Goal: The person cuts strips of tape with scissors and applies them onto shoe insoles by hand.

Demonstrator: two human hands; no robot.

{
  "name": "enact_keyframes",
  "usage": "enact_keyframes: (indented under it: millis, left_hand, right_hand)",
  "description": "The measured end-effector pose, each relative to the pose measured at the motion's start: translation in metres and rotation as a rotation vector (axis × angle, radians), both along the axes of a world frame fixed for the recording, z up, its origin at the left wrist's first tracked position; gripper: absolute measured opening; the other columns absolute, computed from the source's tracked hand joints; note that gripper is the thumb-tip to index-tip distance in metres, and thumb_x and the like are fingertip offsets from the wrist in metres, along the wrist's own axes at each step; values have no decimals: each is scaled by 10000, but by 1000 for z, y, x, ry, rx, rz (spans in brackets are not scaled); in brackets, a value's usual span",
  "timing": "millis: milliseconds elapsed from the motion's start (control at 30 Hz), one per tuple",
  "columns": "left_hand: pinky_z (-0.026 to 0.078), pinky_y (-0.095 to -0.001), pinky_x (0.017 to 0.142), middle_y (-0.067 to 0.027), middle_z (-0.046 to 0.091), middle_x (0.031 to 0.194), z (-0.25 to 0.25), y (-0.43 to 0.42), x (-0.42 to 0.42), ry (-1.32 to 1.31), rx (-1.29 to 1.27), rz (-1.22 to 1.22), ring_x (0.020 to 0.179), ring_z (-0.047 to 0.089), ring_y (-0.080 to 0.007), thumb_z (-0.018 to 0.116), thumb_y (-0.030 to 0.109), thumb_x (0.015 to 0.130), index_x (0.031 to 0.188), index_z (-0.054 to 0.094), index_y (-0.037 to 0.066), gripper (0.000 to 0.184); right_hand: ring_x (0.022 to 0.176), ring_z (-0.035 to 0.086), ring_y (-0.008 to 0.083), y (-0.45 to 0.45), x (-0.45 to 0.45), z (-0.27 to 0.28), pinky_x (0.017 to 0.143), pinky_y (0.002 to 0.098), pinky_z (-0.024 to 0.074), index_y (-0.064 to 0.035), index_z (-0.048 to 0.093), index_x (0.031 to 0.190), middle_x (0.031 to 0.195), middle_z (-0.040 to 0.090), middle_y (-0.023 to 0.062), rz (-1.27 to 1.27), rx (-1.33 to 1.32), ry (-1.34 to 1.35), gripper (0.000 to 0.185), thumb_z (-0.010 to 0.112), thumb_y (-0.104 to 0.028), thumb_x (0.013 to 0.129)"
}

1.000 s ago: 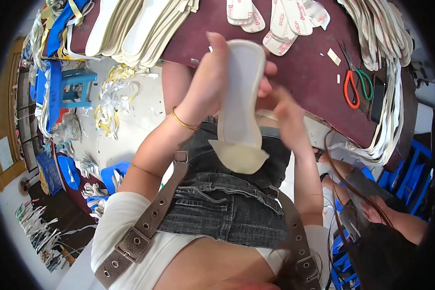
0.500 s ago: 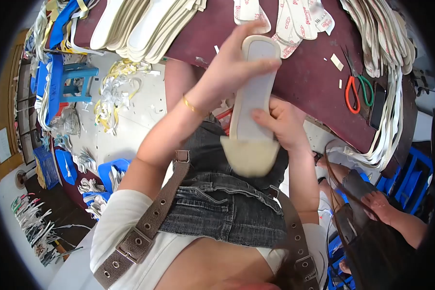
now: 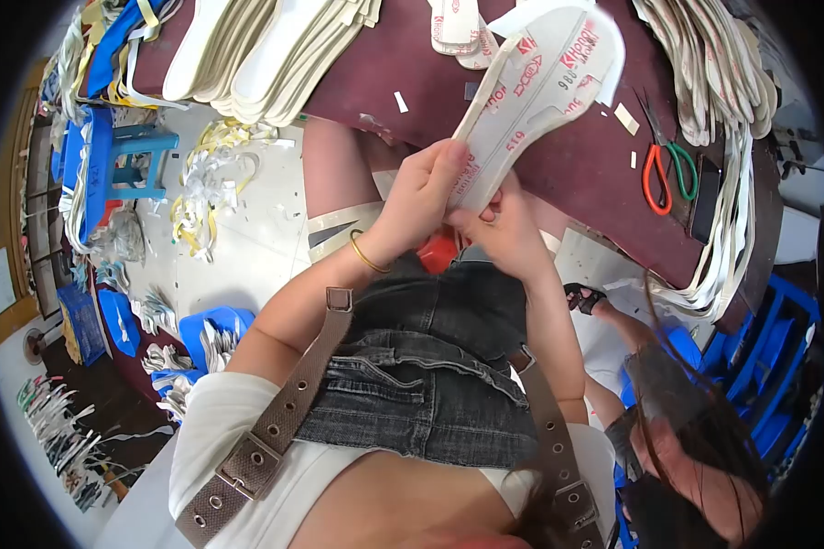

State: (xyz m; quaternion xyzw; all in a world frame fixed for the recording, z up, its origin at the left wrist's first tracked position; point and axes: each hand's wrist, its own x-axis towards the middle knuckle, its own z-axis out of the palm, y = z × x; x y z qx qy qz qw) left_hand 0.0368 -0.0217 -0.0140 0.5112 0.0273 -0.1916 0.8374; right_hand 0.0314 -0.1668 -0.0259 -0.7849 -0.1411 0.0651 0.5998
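A shoe insole (image 3: 536, 101), white with red and black printing, is tilted up over the table edge. Its wide end points away from me and its narrow end is nearest my body. My left hand (image 3: 428, 189) pinches the narrow end along its left edge, thumb on the printed face. Closed at the lower tip, my right hand (image 3: 504, 229) grips the same insole from the right, with some fingers hidden behind it. Several printed insoles (image 3: 456, 26) lie on the table just beyond.
The dark red table (image 3: 384, 82) bears stacks of insoles at left (image 3: 284, 64) and right (image 3: 705, 69). Scissors (image 3: 661, 165) with red and green handles lie by a dark phone-like object (image 3: 708, 201). A blue stool (image 3: 142, 160) stands left; another person's arm (image 3: 696, 467) is at right.
The insole has been turned over, from its plain pale face to its printed face, with its wide end now away from me. Both hands have shifted to its near, narrow end.
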Motion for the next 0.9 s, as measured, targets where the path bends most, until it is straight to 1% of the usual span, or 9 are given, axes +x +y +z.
enact_keyframes:
  millis: [133, 233, 367, 533, 600, 700, 767, 833, 900]
  left_hand:
    - [478, -236, 674, -79, 632, 881, -19, -13, -4, -579, 503, -52, 761, 595, -95, 363, 363, 978, 1109, 505, -54, 460]
    - [466, -240, 684, -66, 629, 871, 35, -9, 29, -23, 318, -63, 740, 575, -86, 355, 373, 978, 1050, 545, -50, 470]
    - [454, -243, 660, -24, 607, 793, 15, -31, 35, -63, 105, 127, 724, 546, -66, 351, 350, 983, 950, 596, -23, 447]
    - [278, -339, 1038, -108, 327, 1368, -5, -22, -15, -24, -16, -264, 1241, 335, -180, 517, 266, 913, 1405, 150, 45, 652]
    - [256, -345, 1056, -124, 324, 1395, -9, -13, -26, 11, -171, -329, 1280, 316, -218, 519, 204, 906, 1428, 159, 45, 654]
    - [266, -413, 1055, -167, 336, 1407, 34, 49, 9, -612, 785, -67, 1287, 332, -337, 543, 141, 865, 1383, 309, 55, 575]
    - [355, -409, 977, -181, 410, 1337, 69, 96, 40, -563, 1185, 162, 1208, 407, -366, 583, 157, 830, 1327, 386, 55, 545]
    - [427, -380, 856, -168, 540, 1152, 70, 135, 68, -959, 2059, 345, 1056, 509, -335, 622, 210, 807, 1247, 461, 42, 498]
    - [420, -381, 861, -165, 553, 1145, 65, 127, 70, -1024, 1964, 411, 1037, 517, -337, 627, 198, 809, 1218, 495, 53, 453]
  right_hand:
    - [952, 550, 206, -13, 33, 25, 823, 323, 443, 39, 437, 1179, 1089, 554, 129, -440, 965, 357, 427, 344, -328, 980]
    - [796, 574, 157, 6, 25, 23, 705, 279, 452, 43, 547, 1024, 934, 611, 105, -603, 639, 133, 387, 362, -294, 980]
    - [791, 542, 114, 13, 16, 25, 680, 269, 428, 65, 568, 967, 893, 618, 97, -616, 374, -111, 401, 364, -279, 981]
    - [881, 583, 157, 2, 21, 35, 763, 289, 464, 50, 533, 1097, 1000, 611, 103, -677, 629, 226, 416, 347, -302, 980]
    - [877, 575, 151, -9, 22, 17, 765, 285, 457, 41, 532, 1106, 992, 609, 99, -598, 558, 227, 406, 345, -296, 980]
    - [829, 578, 193, -47, 1, -2, 767, 296, 450, -7, 601, 1031, 925, 626, 81, -302, -64, 152, 329, 404, -261, 960]
    - [855, 595, 319, -73, -22, -27, 788, 364, 460, 2, 604, 1014, 966, 627, 158, -185, -570, 46, 255, 510, -204, 897]
    - [854, 593, 351, -86, -46, -58, 783, 390, 463, -6, 612, 999, 960, 623, 176, -144, -723, -59, 231, 558, -186, 866]
    - [799, 586, 344, -96, -59, -86, 743, 412, 468, -7, 617, 936, 863, 620, 158, -211, -955, -459, 191, 616, -165, 829]
